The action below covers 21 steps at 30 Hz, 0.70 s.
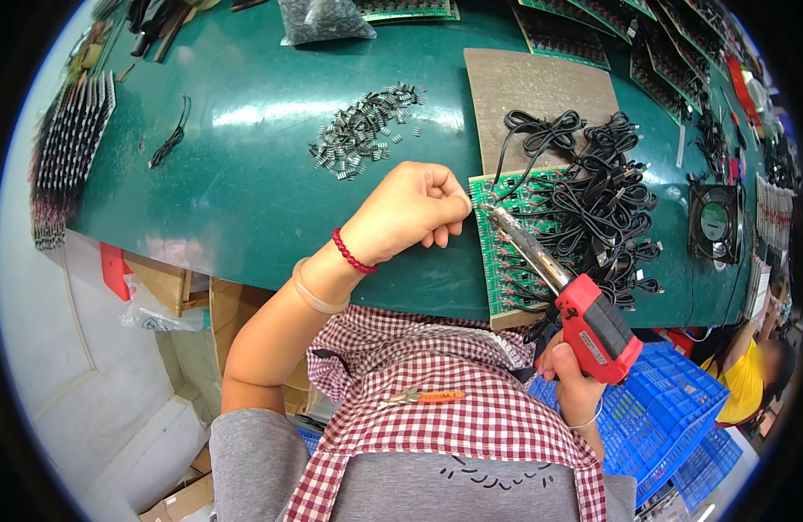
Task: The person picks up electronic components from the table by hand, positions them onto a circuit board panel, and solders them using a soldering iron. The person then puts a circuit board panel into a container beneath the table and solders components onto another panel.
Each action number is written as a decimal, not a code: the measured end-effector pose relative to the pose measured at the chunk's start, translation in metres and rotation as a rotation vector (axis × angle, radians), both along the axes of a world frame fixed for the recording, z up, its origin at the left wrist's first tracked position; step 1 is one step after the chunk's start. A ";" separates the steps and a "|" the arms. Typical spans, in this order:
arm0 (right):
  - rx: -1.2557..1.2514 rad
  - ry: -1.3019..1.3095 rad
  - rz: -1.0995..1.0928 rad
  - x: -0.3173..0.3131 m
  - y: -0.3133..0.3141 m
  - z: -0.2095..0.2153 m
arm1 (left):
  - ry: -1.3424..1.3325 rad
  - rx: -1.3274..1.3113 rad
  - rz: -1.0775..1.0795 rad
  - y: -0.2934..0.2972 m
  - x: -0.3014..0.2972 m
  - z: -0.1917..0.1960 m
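My left hand [419,209] is curled into a fist at the left edge of a green circuit board [506,261], pinching something small I cannot make out. A red bead bracelet and a pale bangle ring that wrist. My right hand [571,378] grips a red soldering gun [593,326] by its handle. Its metal barrel [528,244] slants up-left over the board, with the tip close to my left fingers. A tangle of black cables [606,187] lies over the right part of the board.
A heap of small grey parts [367,130] lies on the green table [245,174]. A brown board [532,87] sits behind the cables, a small black fan [715,222] at right. More circuit boards line the far edge. Blue crates [671,409] stand below; another person in yellow [745,378] sits right.
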State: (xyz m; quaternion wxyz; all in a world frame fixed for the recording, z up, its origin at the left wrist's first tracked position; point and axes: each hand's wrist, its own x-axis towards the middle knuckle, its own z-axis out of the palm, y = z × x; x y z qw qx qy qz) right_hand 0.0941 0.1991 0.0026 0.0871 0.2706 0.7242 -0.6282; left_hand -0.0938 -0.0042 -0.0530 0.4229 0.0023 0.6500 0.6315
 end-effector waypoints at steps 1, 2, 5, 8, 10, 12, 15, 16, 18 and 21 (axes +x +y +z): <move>0.024 0.032 0.032 0.003 0.002 -0.003 | 0.006 0.000 0.002 0.000 0.000 0.000; 0.047 0.064 0.064 0.005 0.003 -0.005 | 0.007 0.000 0.004 0.000 0.000 0.000; 0.053 0.058 0.110 0.004 0.006 -0.001 | 0.009 0.012 0.005 0.001 0.000 0.000; -0.073 0.080 -0.073 0.006 0.001 0.004 | 0.015 0.007 -0.004 0.001 0.000 0.000; -0.046 0.067 -0.047 0.007 0.003 0.002 | 0.011 0.004 -0.004 0.000 0.000 0.000; -0.019 0.054 -0.022 0.010 0.005 -0.004 | 0.013 0.001 -0.003 -0.001 0.001 0.000; 0.029 0.094 0.023 0.011 0.003 -0.010 | 0.017 -0.003 0.002 0.000 0.001 0.000; 0.028 0.094 0.024 0.012 0.003 -0.012 | 0.019 -0.004 0.007 0.001 0.002 -0.001; 0.078 0.124 0.055 0.015 0.005 -0.018 | 0.020 0.002 0.005 0.000 0.001 -0.001; 0.081 0.131 0.052 0.013 0.001 -0.016 | 0.026 0.005 0.003 0.000 0.001 -0.001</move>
